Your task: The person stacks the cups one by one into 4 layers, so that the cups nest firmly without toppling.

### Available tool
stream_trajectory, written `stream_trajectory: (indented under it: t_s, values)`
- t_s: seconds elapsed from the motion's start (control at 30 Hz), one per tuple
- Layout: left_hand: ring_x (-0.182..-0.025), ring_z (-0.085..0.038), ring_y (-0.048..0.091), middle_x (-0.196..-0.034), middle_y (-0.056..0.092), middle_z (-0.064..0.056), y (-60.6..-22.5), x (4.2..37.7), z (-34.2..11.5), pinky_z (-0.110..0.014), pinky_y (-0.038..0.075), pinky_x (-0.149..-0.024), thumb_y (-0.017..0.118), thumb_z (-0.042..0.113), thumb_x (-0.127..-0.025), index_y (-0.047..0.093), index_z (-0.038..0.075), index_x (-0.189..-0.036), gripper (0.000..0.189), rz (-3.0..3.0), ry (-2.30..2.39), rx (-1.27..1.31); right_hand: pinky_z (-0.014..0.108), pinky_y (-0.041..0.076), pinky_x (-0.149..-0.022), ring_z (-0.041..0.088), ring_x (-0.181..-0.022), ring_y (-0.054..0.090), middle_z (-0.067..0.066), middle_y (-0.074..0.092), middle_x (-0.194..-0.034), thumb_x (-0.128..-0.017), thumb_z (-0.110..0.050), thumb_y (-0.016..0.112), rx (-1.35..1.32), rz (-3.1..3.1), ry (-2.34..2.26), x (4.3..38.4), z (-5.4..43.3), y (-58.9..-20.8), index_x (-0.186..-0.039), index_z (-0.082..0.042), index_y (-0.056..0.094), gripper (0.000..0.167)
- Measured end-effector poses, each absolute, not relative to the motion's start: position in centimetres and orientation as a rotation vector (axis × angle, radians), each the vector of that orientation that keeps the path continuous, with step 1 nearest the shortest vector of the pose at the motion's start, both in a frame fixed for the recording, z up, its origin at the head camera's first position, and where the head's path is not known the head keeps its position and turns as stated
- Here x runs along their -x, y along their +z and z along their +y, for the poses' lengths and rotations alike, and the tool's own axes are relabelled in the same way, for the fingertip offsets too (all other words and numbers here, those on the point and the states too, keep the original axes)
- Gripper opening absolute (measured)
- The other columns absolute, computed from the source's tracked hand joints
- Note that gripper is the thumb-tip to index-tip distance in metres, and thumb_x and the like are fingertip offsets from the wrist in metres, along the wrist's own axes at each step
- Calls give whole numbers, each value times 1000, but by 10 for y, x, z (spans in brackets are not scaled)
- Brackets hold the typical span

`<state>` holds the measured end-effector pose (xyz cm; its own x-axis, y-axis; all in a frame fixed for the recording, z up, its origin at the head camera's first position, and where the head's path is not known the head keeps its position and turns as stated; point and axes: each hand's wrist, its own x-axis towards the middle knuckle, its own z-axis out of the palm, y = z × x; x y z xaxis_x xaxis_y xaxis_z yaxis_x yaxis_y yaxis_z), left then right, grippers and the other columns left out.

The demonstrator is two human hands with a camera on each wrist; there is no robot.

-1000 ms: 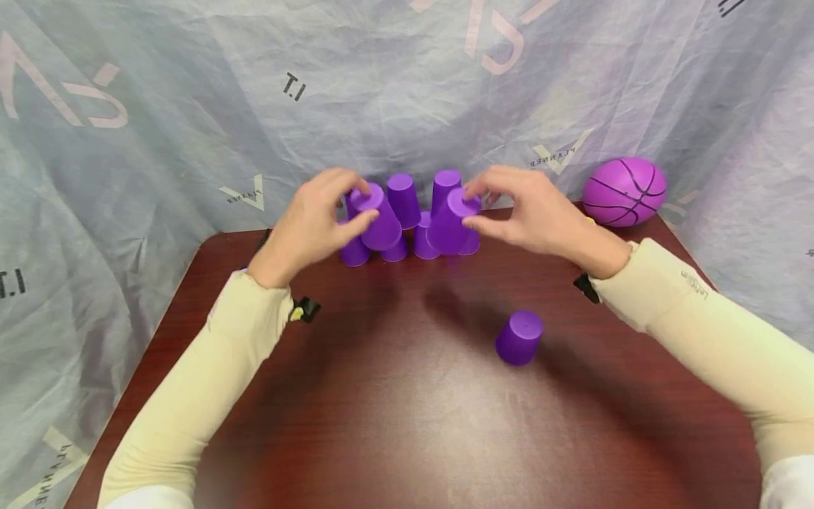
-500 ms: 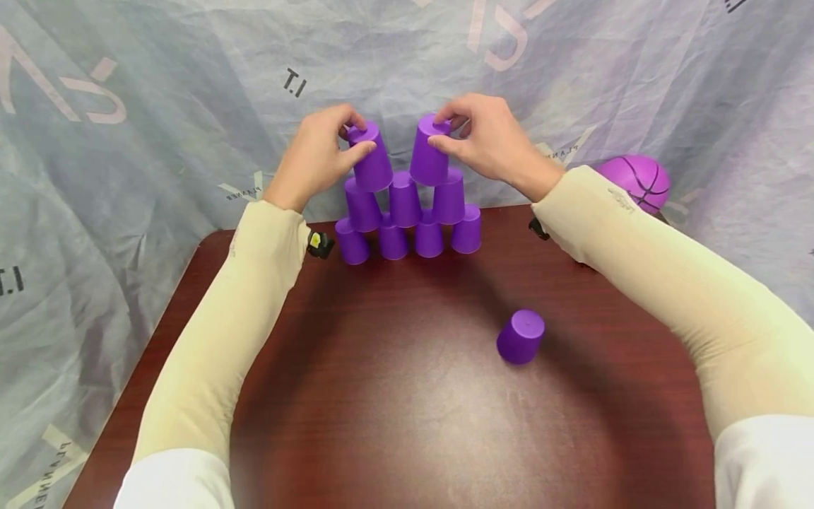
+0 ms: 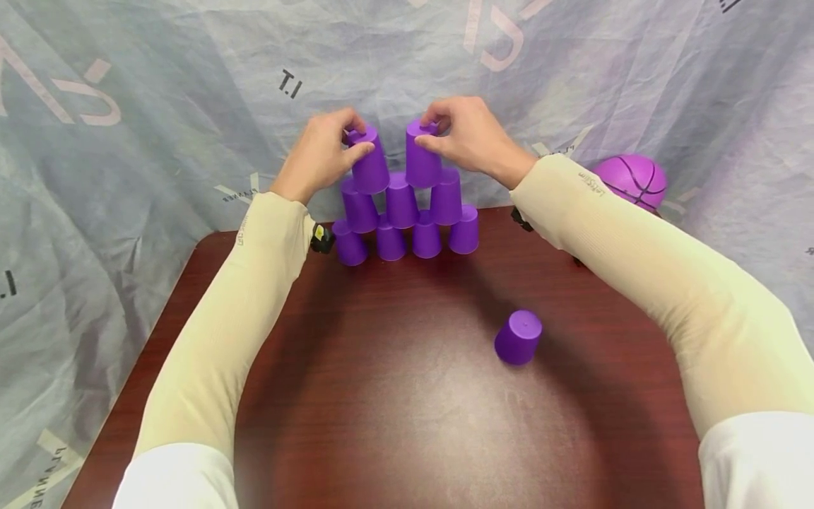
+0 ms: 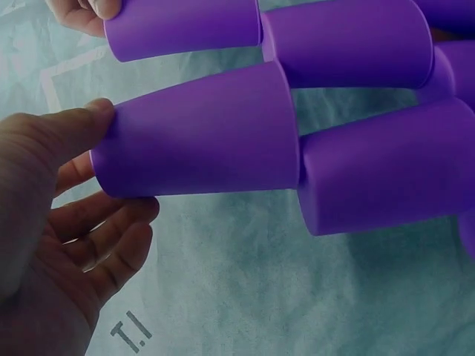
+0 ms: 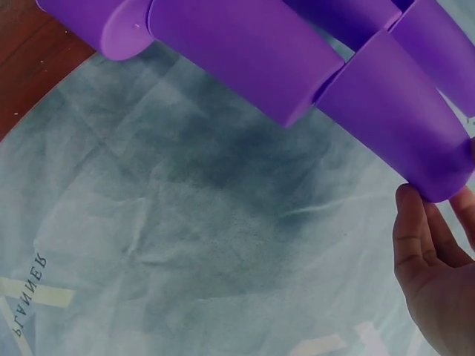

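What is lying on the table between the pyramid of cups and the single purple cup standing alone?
Nothing: in the head view only bare table separates the cup pyramid from the lone cup.

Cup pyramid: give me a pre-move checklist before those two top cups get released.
1. Left hand pinches left top cup: ok.
2. Right hand pinches right top cup: ok.
3. Both top cups seated on the three-cup row: cannot tell.
4. Bottom row of four stands on the table: ok.
5. Spare cup stands apart from the stack: ok.
6. Ball away from the stack: ok.
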<state>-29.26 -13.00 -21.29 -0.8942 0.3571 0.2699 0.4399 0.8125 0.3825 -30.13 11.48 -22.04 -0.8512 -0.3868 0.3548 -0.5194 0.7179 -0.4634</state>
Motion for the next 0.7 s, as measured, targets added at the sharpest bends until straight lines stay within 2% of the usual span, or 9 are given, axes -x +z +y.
stream_trajectory:
  t_s: [0.2, 0.53, 0.7]
  values:
    - [-102, -18, 56, -111, 62, -6, -214, 296, -131, -30, 44, -87, 62, 30, -92, 59, 8, -113, 31, -2827, -659, 606, 30, 45, -82, 15, -92, 59, 6, 66, -102, -88, -35, 66, -721, -2729, 848, 305, 111, -219, -109, -9, 65, 34]
    - [-105, -18, 56, -115, 61, -6, -213, 296, -129, -32, 44, -88, 59, 34, -92, 57, 9, -118, 36, -2843, -656, 597, 33, 45, -86, 18, -102, 58, 6, 62, -114, -89, -32, 65, -760, -2769, 810, 306, 112, -221, -116, -9, 59, 36]
    - [-107, -18, 54, -119, 58, -3, -216, 292, -135, -32, 43, -87, 57, 40, -92, 54, 12, -119, 39, -2825, -723, 583, 36, 42, -92, 20, -111, 54, 4, 57, -124, -89, -37, 64, -773, -2724, 833, 298, 123, -224, -124, -10, 55, 45]
